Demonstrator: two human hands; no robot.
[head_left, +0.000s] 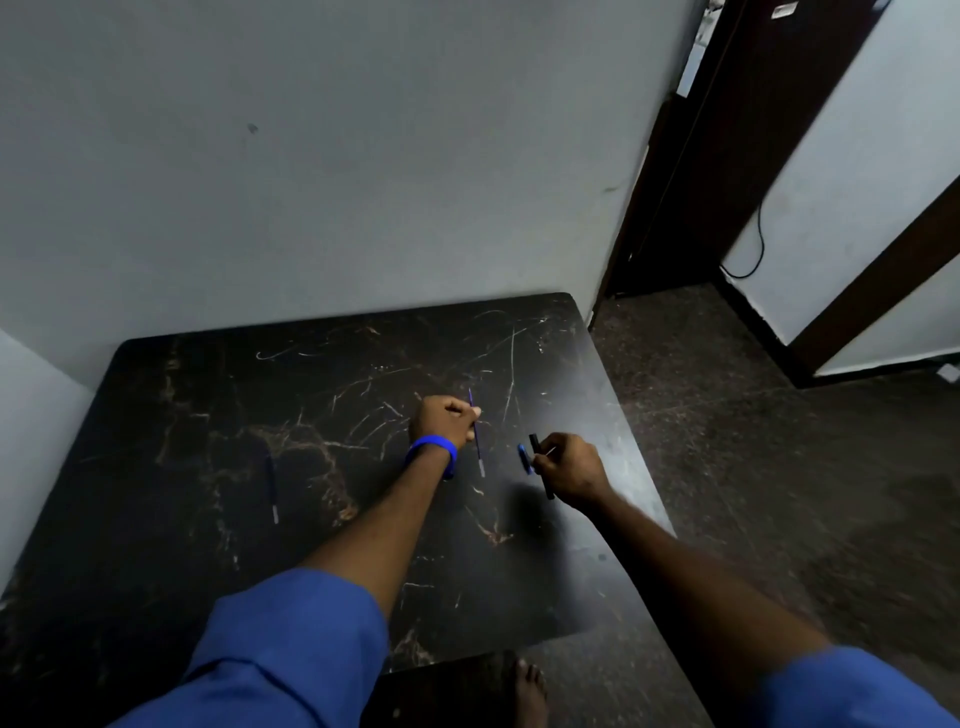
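Pinching thin blue refill in left hand; gripping black tubular barrel in right hand, near marbled tabletop's right edge.

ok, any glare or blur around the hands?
Head view: dim room; pale glare on the black marble-pattern table beside the right hand holding a black pen barrel; thin blue pen refill in the left hand soft but readable; wide-angle bends the edges.
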